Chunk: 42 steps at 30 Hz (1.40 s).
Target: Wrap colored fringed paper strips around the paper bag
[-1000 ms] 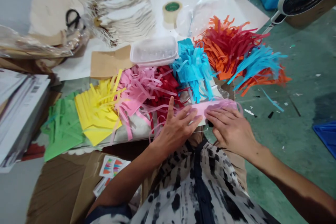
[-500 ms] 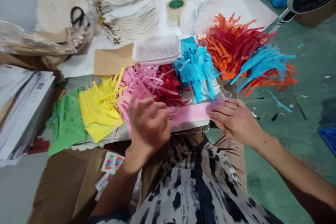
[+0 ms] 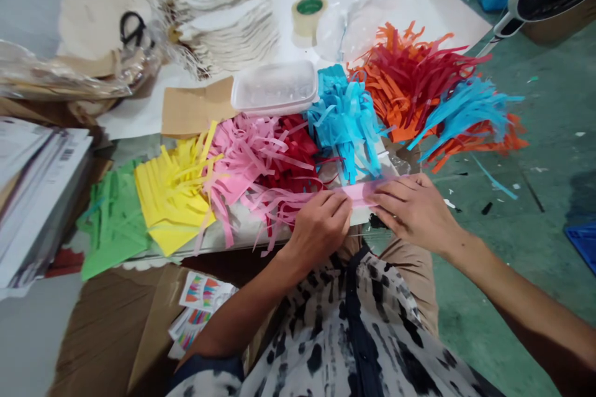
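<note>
A flat, pale pink strip of thin paper-like sheet (image 3: 357,194) lies across the near edge of the white table (image 3: 288,232), just in front of the person, with loose pink streamers (image 3: 284,201) trailing out to its left; the left hand (image 3: 321,223) has its fingers curled in and pinched on the strip's left part, while the right hand (image 3: 412,208) has bent fingertips resting on its right part, though whether they grip or only press I cannot tell. As far as shows, this piece looks part-way: the cutting into streamers seems done at the left, and the short band between the hands lies flat and is neither rolled nor tied; the covered right end is hard to judge. Just beyond lie already fringed heaps of pink paper (image 3: 246,149), dark red paper (image 3: 293,158) and bright blue paper (image 3: 342,111), with folded, slit yellow sheets (image 3: 172,201) and green sheets (image 3: 114,223) to the left, and orange streamers (image 3: 386,105) to the right; how many of these need more work cannot be told. Farther back sit a clear plastic tub (image 3: 274,88) and a roll of clear tape (image 3: 307,18)
</note>
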Tool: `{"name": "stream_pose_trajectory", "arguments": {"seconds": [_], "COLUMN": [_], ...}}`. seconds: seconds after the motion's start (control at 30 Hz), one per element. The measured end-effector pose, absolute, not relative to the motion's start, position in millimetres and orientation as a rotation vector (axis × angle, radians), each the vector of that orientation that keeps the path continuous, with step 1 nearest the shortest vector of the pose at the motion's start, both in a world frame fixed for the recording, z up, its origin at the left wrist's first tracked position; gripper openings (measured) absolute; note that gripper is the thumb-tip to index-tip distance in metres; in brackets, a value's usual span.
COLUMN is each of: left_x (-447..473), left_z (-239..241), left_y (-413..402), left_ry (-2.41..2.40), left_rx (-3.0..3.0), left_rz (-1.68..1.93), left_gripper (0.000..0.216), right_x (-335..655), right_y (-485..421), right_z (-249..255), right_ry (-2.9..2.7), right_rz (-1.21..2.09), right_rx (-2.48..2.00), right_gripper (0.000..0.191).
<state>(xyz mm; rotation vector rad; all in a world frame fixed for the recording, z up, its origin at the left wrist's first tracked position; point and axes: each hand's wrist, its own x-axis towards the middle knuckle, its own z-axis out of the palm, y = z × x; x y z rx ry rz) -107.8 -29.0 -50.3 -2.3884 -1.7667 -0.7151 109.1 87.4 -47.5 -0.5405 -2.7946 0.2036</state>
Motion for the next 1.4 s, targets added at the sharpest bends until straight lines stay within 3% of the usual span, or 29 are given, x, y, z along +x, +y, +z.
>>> {"name": "stream_pose_trajectory", "arguments": {"seconds": [0.3, 0.43, 0.77, 0.93, 1.1, 1.4], "left_x": [-127.8, -132.2, -134.2, -129.5, -137.5, -189.6], "left_z": [-47.2, -48.3, -52.3, -49.2, -47.7, -27.6], "left_y": [-42.5, -39.0, -29.3, -26.7, -26.4, -48.4], "left_ry": [-2.201, -2.309, -2.222, -2.042, -1.554, -1.72], "left_rx": [-2.16, -2.034, -2.002, -2.025, -2.453, -2.267], "left_rz": [-0.707, -0.557, -0.383, -0.421, -0.525, -0.517], "left_gripper": [0.02, 0.022, 0.024, 0.014, 0.026, 0.021], "right_x": [91.4, 78.6, 71.0, 80.7, 89.3, 106.5], "right_y": [110.5, 108.1, 91.6, 79.9, 77.6, 91.1], "right_z": [-37.2, -33.1, -35.1, -42.0, -49.6, -50.2], "right_ry": [-2.751, -2.88, -2.892, -2.713, -2.816, -2.719], "right_rz": [0.672, 0.406, -0.062, -0.301, -0.17, 0.139], "right_rx": [-0.929, -1.139, -1.171, -0.784, -0.527, -0.492], "right_gripper": [0.029, 0.032, 0.037, 0.023, 0.025, 0.026]}}
